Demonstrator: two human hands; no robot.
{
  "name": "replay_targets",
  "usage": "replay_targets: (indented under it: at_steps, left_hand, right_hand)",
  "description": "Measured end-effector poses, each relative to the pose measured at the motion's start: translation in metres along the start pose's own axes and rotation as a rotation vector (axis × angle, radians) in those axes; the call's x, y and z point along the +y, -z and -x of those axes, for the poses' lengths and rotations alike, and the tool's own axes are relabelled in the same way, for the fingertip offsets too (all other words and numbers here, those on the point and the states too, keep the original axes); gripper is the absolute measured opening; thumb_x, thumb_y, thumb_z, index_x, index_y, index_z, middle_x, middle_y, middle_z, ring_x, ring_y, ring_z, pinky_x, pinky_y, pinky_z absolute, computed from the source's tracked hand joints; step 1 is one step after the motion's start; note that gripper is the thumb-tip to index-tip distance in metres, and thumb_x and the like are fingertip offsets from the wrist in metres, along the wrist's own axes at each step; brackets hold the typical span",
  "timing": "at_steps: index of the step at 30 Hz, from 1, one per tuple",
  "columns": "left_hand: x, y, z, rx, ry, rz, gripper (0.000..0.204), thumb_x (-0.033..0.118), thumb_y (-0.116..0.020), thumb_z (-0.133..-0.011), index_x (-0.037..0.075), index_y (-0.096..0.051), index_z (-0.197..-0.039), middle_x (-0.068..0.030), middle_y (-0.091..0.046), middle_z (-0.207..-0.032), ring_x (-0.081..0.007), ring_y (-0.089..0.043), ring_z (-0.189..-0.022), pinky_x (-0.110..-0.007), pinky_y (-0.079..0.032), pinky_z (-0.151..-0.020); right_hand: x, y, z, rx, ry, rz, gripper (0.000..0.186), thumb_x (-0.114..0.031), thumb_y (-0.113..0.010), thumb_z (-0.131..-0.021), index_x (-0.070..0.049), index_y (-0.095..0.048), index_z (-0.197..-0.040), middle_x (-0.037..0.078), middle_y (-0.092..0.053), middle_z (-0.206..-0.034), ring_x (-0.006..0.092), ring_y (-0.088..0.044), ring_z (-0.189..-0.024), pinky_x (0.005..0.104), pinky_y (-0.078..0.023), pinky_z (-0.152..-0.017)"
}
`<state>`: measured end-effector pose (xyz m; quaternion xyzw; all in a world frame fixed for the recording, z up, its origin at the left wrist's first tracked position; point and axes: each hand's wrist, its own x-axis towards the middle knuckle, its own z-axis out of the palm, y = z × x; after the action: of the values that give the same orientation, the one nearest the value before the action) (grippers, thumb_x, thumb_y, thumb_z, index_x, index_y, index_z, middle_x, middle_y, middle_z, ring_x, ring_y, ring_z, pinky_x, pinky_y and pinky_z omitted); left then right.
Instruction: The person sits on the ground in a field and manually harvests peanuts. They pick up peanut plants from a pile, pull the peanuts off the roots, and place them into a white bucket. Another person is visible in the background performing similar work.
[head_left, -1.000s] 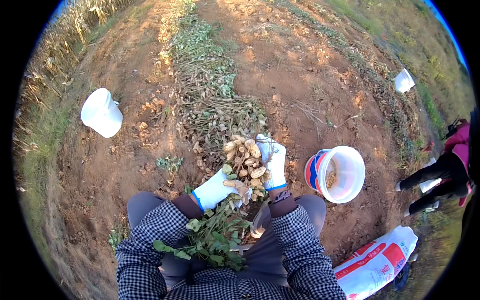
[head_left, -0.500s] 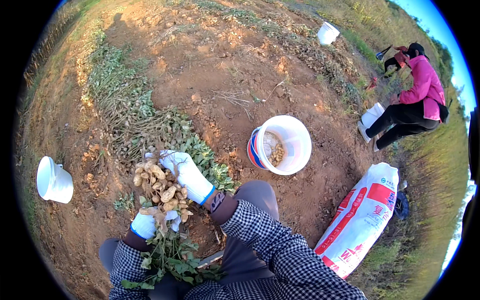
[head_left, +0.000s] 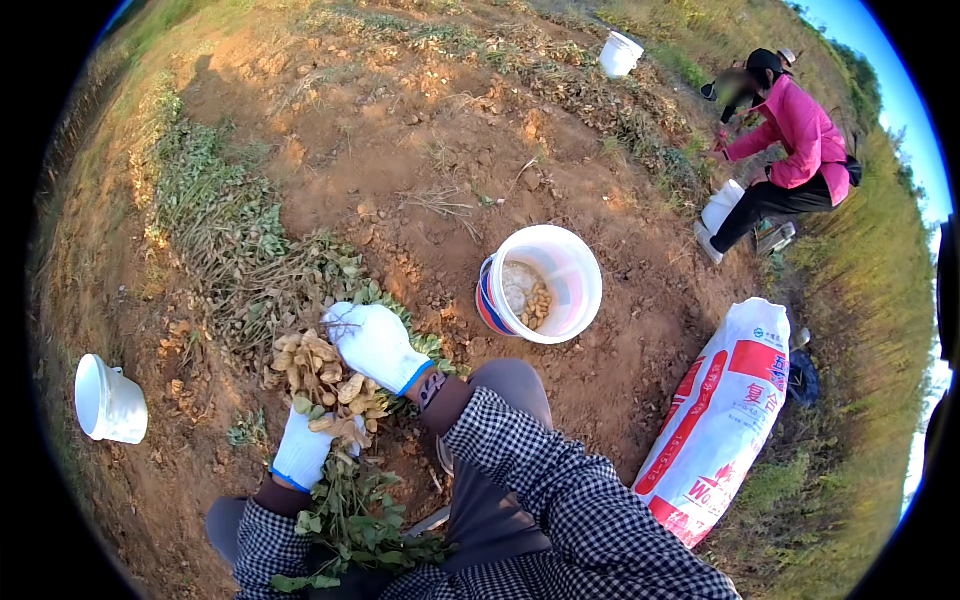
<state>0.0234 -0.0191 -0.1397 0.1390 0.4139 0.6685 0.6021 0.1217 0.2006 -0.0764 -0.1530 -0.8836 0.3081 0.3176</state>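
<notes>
A clump of peanuts (head_left: 325, 375) hangs on the roots of a peanut plant between my two gloved hands. My left hand (head_left: 303, 448), in a white glove with a blue cuff, is closed round the plant just below the pods. Its leafy green top (head_left: 365, 525) trails down over my lap. At the upper right of the clump is my right hand (head_left: 375, 342), gloved alike, its fingers curled in against the pods and thin roots; the fingertips are partly hidden. To the right stands a white bucket (head_left: 583, 265) with some loose peanuts (head_left: 537, 305) at its bottom.
Pulled peanut plants (head_left: 225, 200) lie in a row ahead on the left. A white bucket (head_left: 118, 405) lies tipped at the left. A red-and-white sack (head_left: 715, 420) rests at the right. Beyond it, a person in a pink jacket (head_left: 800, 130) bends by another bucket (head_left: 722, 205).
My left hand has shifted up against the pods, and the clump has turned a little. The person in pink has straightened slightly and reaches forward. The view has shifted somewhat.
</notes>
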Motion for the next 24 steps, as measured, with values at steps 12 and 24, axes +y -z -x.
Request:
replay_targets:
  at_steps: [12, 24]
  left_hand:
    - [0.022, -0.038, 0.017, 0.044, -0.016, -0.258, 0.050, 0.042, -0.033, -0.106, 0.003, -0.038, -0.138, -0.0202, -0.061, -0.109, -0.0344, -0.062, -0.093, -0.048, -0.055, -0.079]
    - [0.058, -0.026, 0.032, 0.219, -0.114, -0.158, 0.022, 0.021, -0.036, -0.106, 0.005, -0.043, -0.120, -0.0146, -0.061, -0.093, -0.0253, -0.063, -0.082, -0.045, -0.055, -0.080]
  right_hand:
    - [-0.047, 0.071, 0.000, -0.205, -0.312, 0.068, 0.027, -0.026, -0.048, -0.095, -0.007, -0.067, -0.094, 0.019, -0.067, -0.079, 0.0401, -0.065, -0.077, 0.0477, -0.053, -0.072]
    - [0.061, 0.217, 0.035, 0.128, -0.349, 0.330, 0.030, -0.027, -0.051, -0.095, -0.005, -0.071, -0.099, 0.016, -0.071, -0.084, 0.0360, -0.068, -0.080, 0.0428, -0.053, -0.077]
